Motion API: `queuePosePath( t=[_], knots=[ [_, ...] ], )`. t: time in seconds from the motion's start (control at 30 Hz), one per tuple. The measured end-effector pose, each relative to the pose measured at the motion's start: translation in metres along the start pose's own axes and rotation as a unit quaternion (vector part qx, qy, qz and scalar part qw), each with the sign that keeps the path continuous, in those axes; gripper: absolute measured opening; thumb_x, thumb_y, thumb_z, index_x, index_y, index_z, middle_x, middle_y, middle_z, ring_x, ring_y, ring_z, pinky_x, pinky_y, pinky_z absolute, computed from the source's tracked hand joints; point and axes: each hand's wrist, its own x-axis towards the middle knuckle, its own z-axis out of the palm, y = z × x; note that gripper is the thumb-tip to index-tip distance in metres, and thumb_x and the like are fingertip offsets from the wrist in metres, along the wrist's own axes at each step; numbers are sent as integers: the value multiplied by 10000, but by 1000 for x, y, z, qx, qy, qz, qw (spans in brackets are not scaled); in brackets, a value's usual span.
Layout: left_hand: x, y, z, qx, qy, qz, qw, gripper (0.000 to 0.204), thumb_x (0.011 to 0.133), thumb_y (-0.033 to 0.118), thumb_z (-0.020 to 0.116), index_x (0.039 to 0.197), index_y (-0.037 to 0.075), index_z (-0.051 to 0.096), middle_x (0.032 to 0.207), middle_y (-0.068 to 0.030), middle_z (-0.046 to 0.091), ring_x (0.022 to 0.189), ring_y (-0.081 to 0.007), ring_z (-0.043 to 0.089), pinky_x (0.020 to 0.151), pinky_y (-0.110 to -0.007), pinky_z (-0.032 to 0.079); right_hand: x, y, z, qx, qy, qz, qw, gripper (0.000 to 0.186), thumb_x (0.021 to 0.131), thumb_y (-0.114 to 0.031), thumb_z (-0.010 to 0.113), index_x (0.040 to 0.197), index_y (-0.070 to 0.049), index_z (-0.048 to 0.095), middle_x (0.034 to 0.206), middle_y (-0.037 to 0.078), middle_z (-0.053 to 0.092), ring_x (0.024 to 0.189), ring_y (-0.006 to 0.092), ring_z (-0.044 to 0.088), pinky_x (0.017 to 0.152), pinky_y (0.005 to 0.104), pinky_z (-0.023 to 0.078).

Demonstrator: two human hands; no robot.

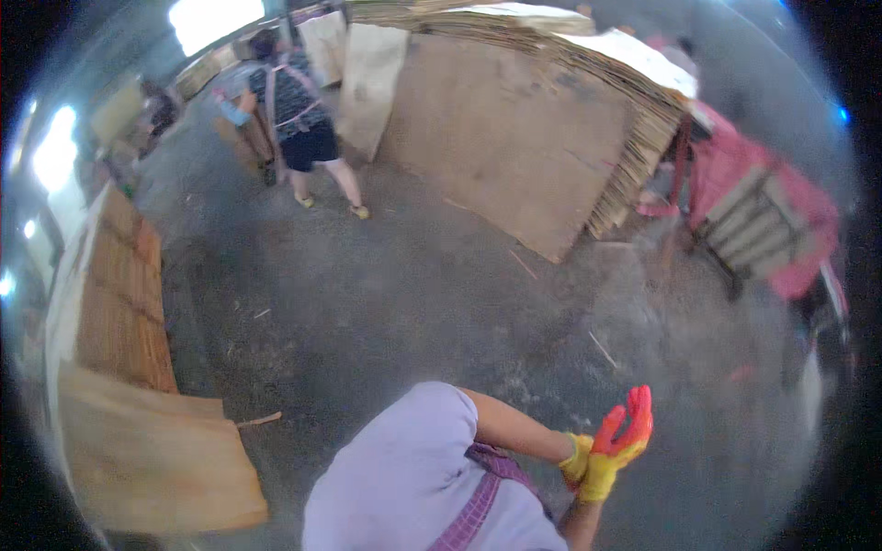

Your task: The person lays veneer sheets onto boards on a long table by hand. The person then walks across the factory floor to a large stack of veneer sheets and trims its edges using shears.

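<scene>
My right hand (617, 441), in a yellow glove with red palm and fingers, is raised at the lower right, its fingers stretched out with nothing between them. My left hand (575, 459), in a yellow glove, is close beside it, partly behind it, with its fingers hidden. My forearms come in from my lavender top, which has a purple checked strap (473, 510) across it. Below both hands is the grey concrete floor (423, 294).
Pale wood sheets (156, 450) stand and bend at the left. A large stack of brown sheets (510, 129) leans ahead. A person (299, 119) in dark shorts walks at upper left, with other people farther back. A pink covering (799, 211) and slatted frame (749, 225) are at right.
</scene>
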Motion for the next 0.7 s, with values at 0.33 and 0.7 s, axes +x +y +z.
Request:
queuePosePath(
  t=[0.33,0.7],
  knots=[
    [374,34,36,464,-141,72,871,306,888,289,538,1120,96,590,990,-49,616,940,-202,600,845,-349,483,52,311,-197,381,80,289,875,429,882,-141,586,1291,-56,487,1203,104,568,1077,178,541,920,325,435],
    [774,-49,-66,458,-123,-189,860,469,754,456,564,1113,164,639,1085,-114,653,1033,-292,601,881,-439,449,-80,824,-521,-18,344,534,772,465,826,-171,650,1261,-71,521,1064,60,621,892,158,587,764,307,491]
  ],
)
